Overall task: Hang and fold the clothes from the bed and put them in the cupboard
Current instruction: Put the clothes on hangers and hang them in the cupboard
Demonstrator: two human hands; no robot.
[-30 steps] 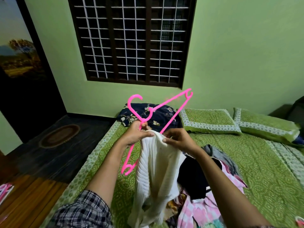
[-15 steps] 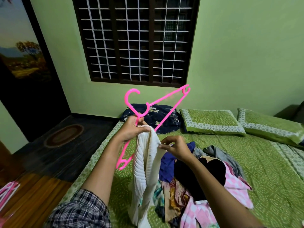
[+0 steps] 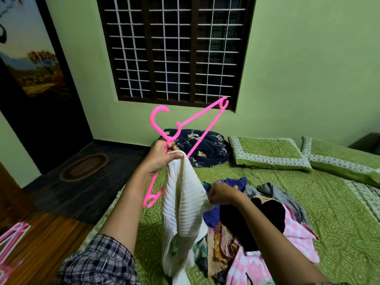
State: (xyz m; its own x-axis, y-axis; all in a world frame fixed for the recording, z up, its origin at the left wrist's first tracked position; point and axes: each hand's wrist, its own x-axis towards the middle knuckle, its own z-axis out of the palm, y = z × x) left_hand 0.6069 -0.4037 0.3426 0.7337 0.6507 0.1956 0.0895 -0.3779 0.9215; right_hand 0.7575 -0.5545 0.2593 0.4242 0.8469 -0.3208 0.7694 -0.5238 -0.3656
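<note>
While the pink hanger [image 3: 178, 138] is held tilted above the near left part of the bed [image 3: 308, 202], a white ribbed garment [image 3: 183, 204] is gripped together with it by the left hand [image 3: 162, 157], whose fingers are closed around the hanger's neck and the top of the cloth. The right hand [image 3: 222, 195] is closed in a pinch on the garment's right edge, lower down and just above the pile of clothes [image 3: 257, 223]. The step in hand is judged to be the threading of the garment onto the hanger. It would be done well if the neck opening were spread by the right hand and the lower hanger arm fed through it, the upper arm being eased in afterwards so that the knit is not stretched; the hanger would best be levelled before the cloth is let go, since a ribbed knit can be expected to slide off a slanted arm. One hanger is held, and further pink hangers [image 3: 12, 237] are seen on the wooden floor at the near left, their number not to be told. One garment is in the hands. The pile holds several pieces, too tangled to be counted. Three pillows are counted at the far end: one dark floral pillow [image 3: 205, 149] and two green pillows [image 3: 269, 153]. No cupboard is seen.
</note>
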